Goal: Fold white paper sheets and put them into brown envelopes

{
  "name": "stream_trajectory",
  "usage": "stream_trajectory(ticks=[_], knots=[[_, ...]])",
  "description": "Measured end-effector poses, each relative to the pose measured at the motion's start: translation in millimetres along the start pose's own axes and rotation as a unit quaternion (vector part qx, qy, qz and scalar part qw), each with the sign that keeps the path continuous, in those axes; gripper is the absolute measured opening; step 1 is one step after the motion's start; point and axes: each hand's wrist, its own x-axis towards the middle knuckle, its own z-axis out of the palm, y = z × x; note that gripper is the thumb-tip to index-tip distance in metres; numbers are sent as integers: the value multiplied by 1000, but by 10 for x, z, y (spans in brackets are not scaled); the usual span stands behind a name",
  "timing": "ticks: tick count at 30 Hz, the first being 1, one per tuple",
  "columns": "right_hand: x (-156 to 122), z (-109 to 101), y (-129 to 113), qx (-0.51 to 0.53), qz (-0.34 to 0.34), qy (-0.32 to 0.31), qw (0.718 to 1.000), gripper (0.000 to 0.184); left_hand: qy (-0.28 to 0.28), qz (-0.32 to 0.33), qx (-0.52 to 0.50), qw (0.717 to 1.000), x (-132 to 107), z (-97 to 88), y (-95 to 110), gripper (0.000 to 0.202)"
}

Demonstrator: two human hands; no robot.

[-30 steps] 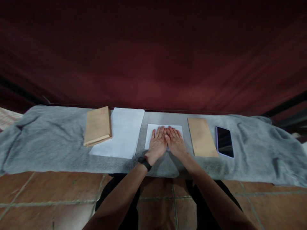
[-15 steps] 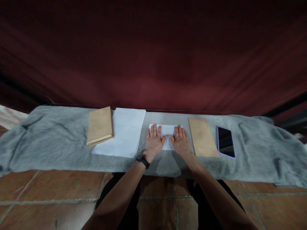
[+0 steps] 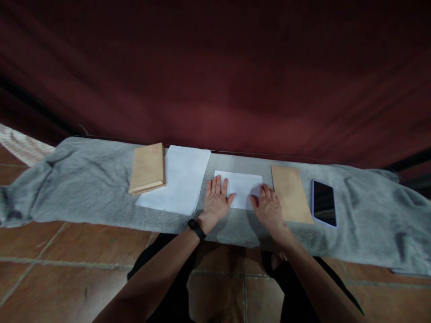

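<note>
- Our left hand, flat and unclenched, presses the folded paper at the middle of the desk.
- Our right hand, equally flat, rests at its near right corner.

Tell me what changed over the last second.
The left hand and right hand, pressed side by side on the middle of the folded white sheet, slid apart to its left and right ends, flat and open, gripping nothing. The sheet, envelope stack, paper pile, single envelope and phone stayed put.
</note>
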Motion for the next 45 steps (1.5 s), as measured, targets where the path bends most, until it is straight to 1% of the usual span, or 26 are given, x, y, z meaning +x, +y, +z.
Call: stream_trajectory(ticks=[2,6,9,12,14,16,19,21,23,25,26,27,29,30,31,32,33,35,37,38,39,41,43,45], knots=[[57,-66,58,0,15,-15,1000,50,-3,36,-1,999,-11,-32,4,64],[185,-146,141,4,76,-59,995,37,-14,95,-6,995,-6,-74,23,55],[249,-153,183,33,106,-94,989,32,-24,116,-8,993,1,-72,44,52],[292,-114,237,72,139,-109,982,30,-27,120,-6,992,0,-58,62,52],[316,-76,281,116,161,-111,974,29,-28,120,-6,992,-3,-50,70,52],[341,-41,317,187,176,-122,959,24,-28,120,-6,992,-3,-49,73,52],[381,-18,332,323,188,-135,918,23,-29,117,-7,993,5,-71,74,51],[417,-37,316,399,196,-115,888,28,-28,117,-8,993,11,-109,78,52],[464,-98,298,444,206,-67,870,34,-21,122,-13,992,9,-168,92,54],[512,-209,293,459,206,11,864,37,-5,124,-24,992,-1,-241,114,56],[529,-281,295,454,198,62,866,37,4,124,-33,992,-5,-279,125,58],[538,-360,299,441,184,118,871,36,14,120,-45,992,-7,-314,131,58],[519,-515,300,386,137,218,886,33,35,96,-80,992,8,-372,118,58],[490,-579,293,357,106,243,896,31,49,75,-106,990,29,-391,93,57],[449,-628,279,331,68,245,908,27,66,48,-138,987,58,-405,53,57],[399,-659,258,311,21,232,922,24,88,20,-173,981,96,-414,0,56],[344,-670,231,293,-31,201,934,22,112,-7,-212,971,138,-419,-65,55],[231,-640,163,248,-135,114,953,23,168,-42,-292,941,226,-424,-213,54],[132,-571,87,195,-215,41,956,28,209,-62,-368,904,292,-428,-348,52],[91,-533,49,172,-248,21,953,32,212,-67,-403,888,311,-429,-399,51],[54,-498,14,154,-276,8,949,35,200,-65,-434,876,320,-428,-433,50],[-6,-447,-48,134,-322,-7,937,38,133,-37,-474,870,310,-411,-452,48],[-56,-425,-97,130,-346,-17,929,37,41,21,-472,880,275,-370,-408,47],[-105,-421,-142,135,-360,-20,923,34,-37,96,-430,897,227,-310,-323,47]])
